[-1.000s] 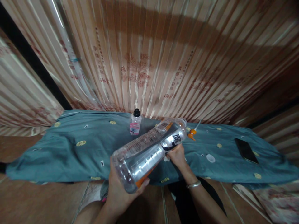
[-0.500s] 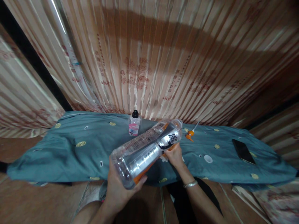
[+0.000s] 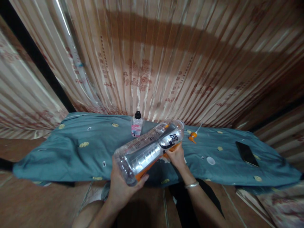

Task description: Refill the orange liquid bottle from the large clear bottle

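Note:
A large clear plastic bottle [image 3: 147, 152] with a silver and orange label lies tilted between my hands above the cloth. Its neck points up and to the right. My left hand [image 3: 124, 183] is wrapped round the base, thumb along the lower edge. Farther up, my right hand [image 3: 175, 156] is closed against the orange lower side of the label; some of its fingers are hidden. White crumpled material [image 3: 164, 159] shows beneath that hand, and I cannot tell whether it is held. An orange pump head [image 3: 193, 136] with a thin tube lies right of the neck.
A small clear bottle [image 3: 136, 126] with a black cap and pink label stands behind the large one. To the right lie a white disc [image 3: 210, 160] and a black phone [image 3: 246, 153]. Patterned green cloth [image 3: 71, 161] covers the surface; a pleated curtain [image 3: 142, 63] hangs behind.
The large bottle has turned slightly about its length, so its label print sits a little differently. Both hands keep nearly the same places on it. The view has shifted slightly.

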Demonstrator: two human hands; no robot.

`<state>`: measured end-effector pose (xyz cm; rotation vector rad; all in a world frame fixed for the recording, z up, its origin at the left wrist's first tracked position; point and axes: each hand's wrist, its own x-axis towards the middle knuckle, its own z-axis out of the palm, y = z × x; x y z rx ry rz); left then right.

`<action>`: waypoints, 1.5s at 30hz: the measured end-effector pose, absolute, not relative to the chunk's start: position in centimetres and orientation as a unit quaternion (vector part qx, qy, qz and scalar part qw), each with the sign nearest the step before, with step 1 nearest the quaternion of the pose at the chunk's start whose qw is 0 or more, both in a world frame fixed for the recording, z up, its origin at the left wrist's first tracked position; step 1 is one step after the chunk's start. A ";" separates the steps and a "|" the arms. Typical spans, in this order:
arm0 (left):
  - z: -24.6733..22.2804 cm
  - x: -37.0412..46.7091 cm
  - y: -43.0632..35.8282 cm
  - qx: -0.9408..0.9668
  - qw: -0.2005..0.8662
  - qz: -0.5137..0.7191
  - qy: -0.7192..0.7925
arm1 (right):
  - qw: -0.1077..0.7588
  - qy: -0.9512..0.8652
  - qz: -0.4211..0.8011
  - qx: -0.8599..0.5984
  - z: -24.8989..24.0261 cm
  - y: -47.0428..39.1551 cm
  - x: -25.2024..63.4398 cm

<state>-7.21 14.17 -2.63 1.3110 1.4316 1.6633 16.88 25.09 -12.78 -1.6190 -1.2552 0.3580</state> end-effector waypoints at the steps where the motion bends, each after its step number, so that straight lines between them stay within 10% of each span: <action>1: -2.7 -7.4 14.3 0.496 0.299 0.617 0.534 | 0.504 -0.521 0.146 -0.673 -12.9 25.1 16.9; 45: -3.8 -8.7 15.9 0.551 0.324 0.588 0.495 | 0.527 -0.509 0.193 -0.653 -11.7 24.8 16.3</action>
